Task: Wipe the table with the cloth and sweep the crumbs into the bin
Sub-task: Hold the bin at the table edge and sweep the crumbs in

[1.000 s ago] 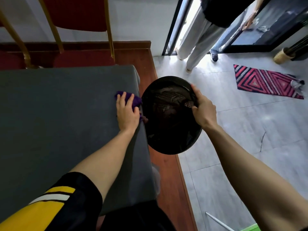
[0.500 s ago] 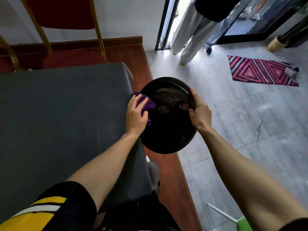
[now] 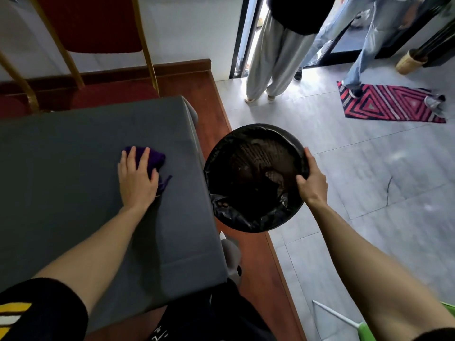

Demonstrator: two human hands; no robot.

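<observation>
Grey table [image 3: 73, 148], left hand [image 3: 136, 179] flat on cloth [image 3: 154, 158], right hand [image 3: 314, 182] gripping bin [image 3: 246, 217]

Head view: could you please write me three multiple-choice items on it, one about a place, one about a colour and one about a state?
1. Where is the cloth? A) on the table, under the left hand; B) in a sink; C) on a shelf.
2. What colour is the cloth? A) white; B) purple; C) green.
3. What is the right hand doing? A) hanging open; B) pressing the table; C) gripping the rim of the bin.
Answers: 1 A, the hand presses it on the grey top; 2 B, purple shows beyond the hand; 3 C, its thumb curls inside the rim.
</observation>
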